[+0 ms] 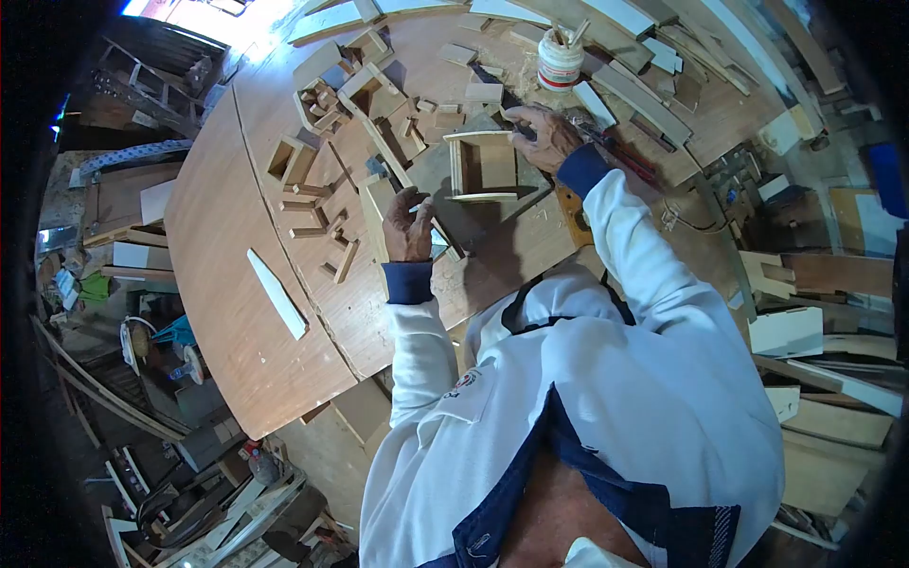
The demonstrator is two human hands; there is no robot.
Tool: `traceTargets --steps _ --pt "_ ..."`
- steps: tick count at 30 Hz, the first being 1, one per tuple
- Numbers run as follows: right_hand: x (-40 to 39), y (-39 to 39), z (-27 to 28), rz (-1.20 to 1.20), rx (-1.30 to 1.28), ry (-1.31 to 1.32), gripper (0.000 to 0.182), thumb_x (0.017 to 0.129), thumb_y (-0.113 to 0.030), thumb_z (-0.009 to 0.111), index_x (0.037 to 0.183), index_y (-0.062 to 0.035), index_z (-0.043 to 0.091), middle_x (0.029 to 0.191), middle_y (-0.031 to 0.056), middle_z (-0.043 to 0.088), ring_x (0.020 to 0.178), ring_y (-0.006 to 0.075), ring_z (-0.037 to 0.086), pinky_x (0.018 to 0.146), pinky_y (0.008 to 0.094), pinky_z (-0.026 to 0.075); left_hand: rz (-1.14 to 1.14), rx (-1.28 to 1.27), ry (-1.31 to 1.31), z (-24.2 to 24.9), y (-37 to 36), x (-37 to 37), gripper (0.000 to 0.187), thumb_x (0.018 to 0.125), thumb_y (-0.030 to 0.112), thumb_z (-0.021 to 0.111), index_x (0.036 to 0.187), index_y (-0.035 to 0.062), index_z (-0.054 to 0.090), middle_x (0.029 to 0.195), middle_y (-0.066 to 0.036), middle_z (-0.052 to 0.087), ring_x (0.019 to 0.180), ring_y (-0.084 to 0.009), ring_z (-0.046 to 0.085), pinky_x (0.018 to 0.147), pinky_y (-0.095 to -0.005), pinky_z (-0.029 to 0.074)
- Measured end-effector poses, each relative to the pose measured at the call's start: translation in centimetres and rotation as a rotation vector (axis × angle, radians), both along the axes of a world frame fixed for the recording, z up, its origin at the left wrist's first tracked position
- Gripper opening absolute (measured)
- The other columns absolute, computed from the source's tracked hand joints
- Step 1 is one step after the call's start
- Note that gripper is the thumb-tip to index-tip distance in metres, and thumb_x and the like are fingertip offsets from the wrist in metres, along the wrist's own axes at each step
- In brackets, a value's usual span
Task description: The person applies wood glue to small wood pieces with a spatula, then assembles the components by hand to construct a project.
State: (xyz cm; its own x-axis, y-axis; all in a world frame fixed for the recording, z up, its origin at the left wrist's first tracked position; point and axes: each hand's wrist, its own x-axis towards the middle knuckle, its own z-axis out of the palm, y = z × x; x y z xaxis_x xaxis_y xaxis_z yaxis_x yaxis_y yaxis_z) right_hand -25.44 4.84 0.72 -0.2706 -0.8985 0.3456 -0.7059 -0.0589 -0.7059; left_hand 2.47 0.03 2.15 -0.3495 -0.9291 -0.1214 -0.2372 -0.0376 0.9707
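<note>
A small open wooden box [488,167] with pale curved edges on two sides sits on a flat grey board [438,168] on the worktable. My right hand [544,137] is at the box's far right corner, index finger and thumb apart, the thumb right at the edge. Close to it lies a dark, slim piece [511,98], partly hidden by my fingers. To the left of the box, my left hand [409,227] rests with fingers stretched forward beside a light wooden strip [373,220]. No held thing shows in that hand.
A white tub [561,59] holding sticks or brushes stands behind my right hand. Several small wooden frames and blocks [293,161] lie to the left, with a white pointed strip [276,293] nearer me. Red-handled pliers [632,163] and planks [636,97] lie on the right.
</note>
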Motion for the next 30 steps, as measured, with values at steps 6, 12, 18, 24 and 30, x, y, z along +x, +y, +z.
traceTargets --steps 6,12,18,24,30 --pt "0.6 -1.0 1.1 0.068 0.102 0.081 0.037 0.074 -0.021 0.06 0.107 -0.0034 0.06 0.106 0.0178 0.061 0.098 0.0326 0.059 0.087 0.0382 0.047 -0.053 0.031 0.045 -1.2 -1.9 -0.4 0.04 0.084 0.017 0.065 0.114 -0.0068 0.053 0.098 -0.015 0.064 0.081 -0.0179 0.061 0.072 -0.0293 0.05" --pt "0.8 -0.8 1.7 0.078 0.093 0.109 0.038 0.074 -0.018 0.059 0.11 -0.0041 0.059 0.108 0.0187 0.06 0.099 0.0336 0.059 0.089 0.0383 0.047 -0.096 0.076 0.032 -1.8 -3.5 -0.5 0.04 0.084 0.018 0.065 0.113 -0.0069 0.054 0.097 -0.016 0.064 0.079 -0.0183 0.062 0.071 -0.0288 0.05" --pt "-0.5 -0.4 0.8 0.019 0.095 -0.025 0.035 0.076 -0.008 0.052 0.11 -0.0035 0.058 0.107 0.0214 0.06 0.097 0.0341 0.059 0.087 0.0387 0.047 -0.065 0.099 -0.039 -1.1 -3.8 -0.4 0.043 0.083 0.018 0.066 0.115 -0.0068 0.053 0.097 -0.016 0.064 0.079 -0.0184 0.062 0.071 -0.029 0.05" --pt "-3.0 0.4 -1.8 -0.036 0.1 -0.181 0.032 0.078 -0.004 0.052 0.109 -0.002 0.059 0.1 0.015 0.065 0.092 0.0262 0.063 0.081 0.0331 0.05 -0.003 0.165 -0.054 -0.5 -3.8 -1.2 0.044 0.083 0.02 0.066 0.117 -0.0043 0.054 0.096 -0.012 0.064 0.081 -0.0171 0.062 0.067 -0.0266 0.049" --pt "-5.0 3.5 -2.1 -0.115 0.117 -0.154 0.02 0.078 -0.015 0.058 0.093 -0.0024 0.064 0.083 0.0181 0.066 0.076 0.0325 0.064 0.069 0.039 0.051 0.089 0.177 -0.062 -0.1 -3.0 -1.6 0.042 0.084 0.02 0.066 0.117 -0.0021 0.054 0.097 -0.01 0.064 0.081 -0.0158 0.063 0.064 -0.0258 0.049"
